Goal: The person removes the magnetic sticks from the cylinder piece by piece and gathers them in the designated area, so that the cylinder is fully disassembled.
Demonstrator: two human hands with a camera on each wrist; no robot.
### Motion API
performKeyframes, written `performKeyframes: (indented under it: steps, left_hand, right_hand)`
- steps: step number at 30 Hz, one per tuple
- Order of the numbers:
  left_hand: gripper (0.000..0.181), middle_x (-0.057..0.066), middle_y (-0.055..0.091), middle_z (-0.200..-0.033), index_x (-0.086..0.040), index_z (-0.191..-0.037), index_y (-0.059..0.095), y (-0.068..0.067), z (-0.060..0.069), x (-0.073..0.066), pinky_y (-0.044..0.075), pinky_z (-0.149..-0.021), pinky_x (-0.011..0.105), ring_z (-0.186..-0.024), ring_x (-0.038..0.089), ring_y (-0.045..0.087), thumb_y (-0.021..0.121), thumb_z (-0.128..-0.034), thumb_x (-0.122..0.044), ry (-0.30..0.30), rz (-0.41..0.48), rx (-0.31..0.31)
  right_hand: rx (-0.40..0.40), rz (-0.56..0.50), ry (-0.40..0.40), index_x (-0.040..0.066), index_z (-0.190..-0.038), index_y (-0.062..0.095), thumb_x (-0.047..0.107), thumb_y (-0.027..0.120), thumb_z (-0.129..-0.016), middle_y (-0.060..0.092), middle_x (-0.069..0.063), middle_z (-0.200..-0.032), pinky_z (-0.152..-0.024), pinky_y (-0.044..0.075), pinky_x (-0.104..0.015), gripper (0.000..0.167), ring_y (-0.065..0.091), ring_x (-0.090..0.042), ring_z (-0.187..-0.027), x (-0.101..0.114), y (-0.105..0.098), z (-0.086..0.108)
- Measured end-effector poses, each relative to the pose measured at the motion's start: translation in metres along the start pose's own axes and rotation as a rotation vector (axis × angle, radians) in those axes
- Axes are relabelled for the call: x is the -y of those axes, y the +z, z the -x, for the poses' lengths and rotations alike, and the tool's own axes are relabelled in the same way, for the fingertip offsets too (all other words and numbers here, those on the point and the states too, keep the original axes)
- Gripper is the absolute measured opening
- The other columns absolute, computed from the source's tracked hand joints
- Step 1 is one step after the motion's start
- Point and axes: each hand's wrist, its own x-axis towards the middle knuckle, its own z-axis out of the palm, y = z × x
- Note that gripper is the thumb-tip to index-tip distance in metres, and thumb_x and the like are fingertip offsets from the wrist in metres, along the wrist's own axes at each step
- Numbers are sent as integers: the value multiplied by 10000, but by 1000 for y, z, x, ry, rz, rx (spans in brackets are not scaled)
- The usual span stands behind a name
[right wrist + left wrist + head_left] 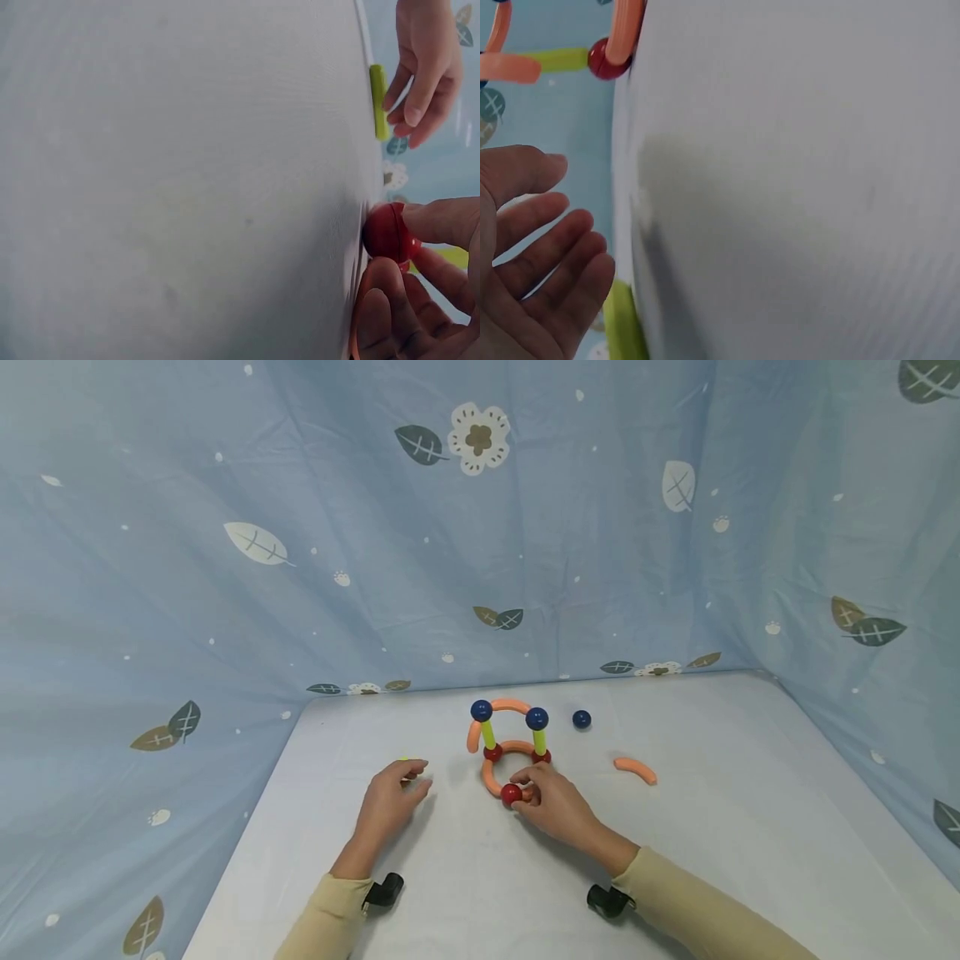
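Observation:
My right hand (558, 806) pinches a red ball (511, 794) between thumb and fingers at the near side of a ring of orange curved rods (491, 777). In the right wrist view the thumb lies on this ball (386, 232), which rests at the table surface. Two yellow-green rods (539, 742) stand on red balls at the ring's far side, topped by blue balls (482, 711). An orange curved rod (511, 704) joins those tops; another (473, 737) hangs from the left one. Left of the structure, my left hand (388, 802) holds nothing, its fingers loosely bent, near a yellow-green rod (379, 101).
A loose blue ball (581, 719) lies behind and right of the structure. Farther right is a loose orange curved rod (635, 770). A patterned blue curtain (525, 543) rises behind the white table (720, 827) and along its sides.

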Motion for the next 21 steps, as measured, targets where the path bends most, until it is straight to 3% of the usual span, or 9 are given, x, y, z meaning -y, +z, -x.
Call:
performKeyframes:
  steps: [8,14,21]
  left_hand:
    - [304,23,717,-1105,-74,-1206,725,20,5,-13,573,-887,386,-1013,198,669,768,-919,-165,20,110,65]
    - [314,-2,715,-1123,-101,-1221,720,31,6,-26,565,-921,371,-1047,169,666,763,-925,-196,19,130,136]
    - [384,11,711,-1183,-104,-1289,689,40,-1,-35,538,-980,429,-1127,203,655,751,-935,-239,-5,106,177]
  right_hand:
    - [-56,25,9,135,-1101,704,171,870,-816,555,49,-916,-619,474,-213,331,513,-93,-747,-3,-4,6]
    - [-97,26,26,90,-1159,681,142,874,-804,585,29,-939,-609,472,-215,408,523,-99,-730,-11,-9,11]
    - [-112,72,150,14,-1340,568,186,859,-825,585,-47,-1063,-601,470,-217,616,523,-106,-749,-16,-15,11]
